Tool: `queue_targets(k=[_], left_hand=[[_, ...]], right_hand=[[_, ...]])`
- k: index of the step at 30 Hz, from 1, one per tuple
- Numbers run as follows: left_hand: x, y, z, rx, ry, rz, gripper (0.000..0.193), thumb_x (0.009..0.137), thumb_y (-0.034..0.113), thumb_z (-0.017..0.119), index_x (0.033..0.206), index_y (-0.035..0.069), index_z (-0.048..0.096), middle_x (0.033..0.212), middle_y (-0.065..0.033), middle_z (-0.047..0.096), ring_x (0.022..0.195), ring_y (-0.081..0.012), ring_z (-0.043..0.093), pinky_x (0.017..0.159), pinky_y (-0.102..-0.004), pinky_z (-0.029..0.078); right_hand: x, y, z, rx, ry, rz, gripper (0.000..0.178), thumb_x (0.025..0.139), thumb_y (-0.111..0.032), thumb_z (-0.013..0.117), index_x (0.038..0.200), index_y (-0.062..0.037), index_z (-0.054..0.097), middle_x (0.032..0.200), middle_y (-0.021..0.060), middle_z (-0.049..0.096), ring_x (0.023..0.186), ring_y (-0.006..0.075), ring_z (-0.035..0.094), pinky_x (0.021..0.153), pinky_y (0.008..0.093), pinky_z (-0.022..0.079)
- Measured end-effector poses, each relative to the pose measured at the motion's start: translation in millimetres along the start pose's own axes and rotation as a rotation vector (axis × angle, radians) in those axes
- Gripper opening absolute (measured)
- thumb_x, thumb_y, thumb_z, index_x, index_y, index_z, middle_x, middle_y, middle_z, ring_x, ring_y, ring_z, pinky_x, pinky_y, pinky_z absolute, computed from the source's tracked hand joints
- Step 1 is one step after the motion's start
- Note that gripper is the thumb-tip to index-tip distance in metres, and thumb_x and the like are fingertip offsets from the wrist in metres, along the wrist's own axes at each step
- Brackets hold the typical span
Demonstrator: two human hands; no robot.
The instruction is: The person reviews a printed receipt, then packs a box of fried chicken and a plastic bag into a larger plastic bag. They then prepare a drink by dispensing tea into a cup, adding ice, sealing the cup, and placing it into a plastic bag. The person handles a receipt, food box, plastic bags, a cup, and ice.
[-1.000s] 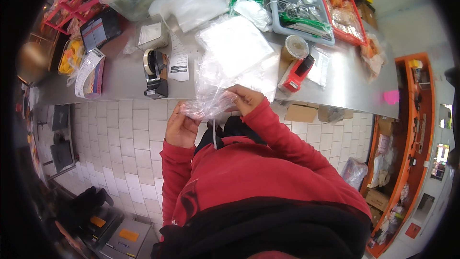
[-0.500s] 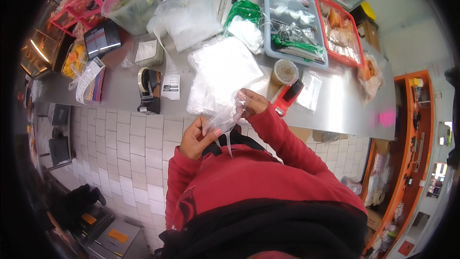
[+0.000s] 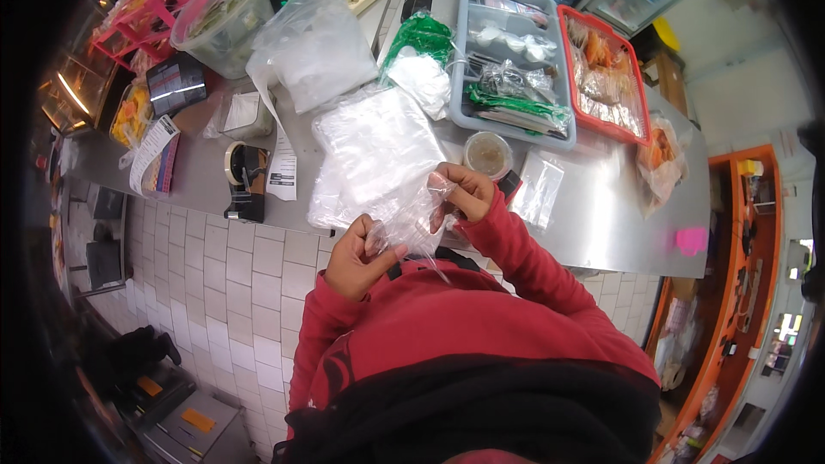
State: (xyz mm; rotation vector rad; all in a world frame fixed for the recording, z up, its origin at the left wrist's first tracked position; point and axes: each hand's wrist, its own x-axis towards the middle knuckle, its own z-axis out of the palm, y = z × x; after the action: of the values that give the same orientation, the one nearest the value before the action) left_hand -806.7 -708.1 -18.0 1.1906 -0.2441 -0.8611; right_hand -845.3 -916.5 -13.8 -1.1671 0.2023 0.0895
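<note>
Between my two hands, just off the near edge of the metal table, is a thin clear plastic bag (image 3: 409, 228). My left hand (image 3: 354, 259) pinches its left side between thumb and fingers. On the other side my right hand (image 3: 465, 195) grips the bag with bent fingers. Part of the bag hangs down in front of my red top. Right behind it lies a stack of clear plastic bags (image 3: 378, 139). Close to my right hand stands a round lidded tub (image 3: 488, 155) with brownish contents, and a red and black tape dispenser (image 3: 509, 184) is mostly covered by that hand.
On the metal table (image 3: 601, 228), a black tape dispenser (image 3: 247, 182) stands left of the stack. Behind are a blue divided tray (image 3: 461, 90) of packed cutlery and a red basket (image 3: 646, 112) of bagged food. A clear bucket (image 3: 183, 34) sits far left; an orange shelf (image 3: 720, 292) stands right.
My hands have drawn slightly apart, and the bag between them is spread wider. The table's things sit lower and further left in the picture. My right hand now covers most of the red dispenser.
</note>
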Motion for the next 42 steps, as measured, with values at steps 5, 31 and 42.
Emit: queue_targets(k=[5, 31, 42], left_hand=[[13.3, -8.0, -0.1, 0.034, 0.070, -0.058, 0.025, 0.079, 0.000, 0.063, 0.093, 0.006, 0.044, 0.080, -0.0026, 0.052, 0.074, -0.0093, 0.054, 0.065, -0.0221, 0.045], [48.3, -10.6, 7.9, -0.071, 0.341, 0.387, 0.014, 0.080, -0.006, 0.045, 0.077, 0.008, 0.044, 0.069, 0.0003, 0.046, 0.059, -0.0085, 0.044, 0.058, -0.0260, 0.044], [48.2, -4.3, 26.0, -0.098, 0.160, 0.192, 0.014, 0.091, 0.012, 0.052, 0.081, 0.009, 0.043, 0.061, 0.0033, 0.042, 0.050, -0.0044, 0.036, 0.046, -0.0203, 0.030]], right_hand=[[4.7, -0.8, -14.7, -0.082, -0.038, -0.009, 0.027, 0.094, -0.025, 0.050, 0.083, -0.0003, 0.055, 0.064, 0.0016, 0.052, 0.053, 0.0086, 0.055, 0.049, 0.0230, 0.048], [7.5, 21.2, -18.9, -0.606, -0.028, -0.039, 0.034, 0.072, -0.023, 0.079, 0.079, -0.0068, 0.051, 0.065, -0.0060, 0.044, 0.060, 0.0031, 0.038, 0.052, 0.0207, 0.033], [25.2, -7.6, -39.1, -0.089, -0.033, -0.085, 0.028, 0.078, -0.011, 0.073, 0.072, -0.0065, 0.046, 0.067, 0.0029, 0.056, 0.065, 0.0108, 0.060, 0.062, 0.0272, 0.054]])
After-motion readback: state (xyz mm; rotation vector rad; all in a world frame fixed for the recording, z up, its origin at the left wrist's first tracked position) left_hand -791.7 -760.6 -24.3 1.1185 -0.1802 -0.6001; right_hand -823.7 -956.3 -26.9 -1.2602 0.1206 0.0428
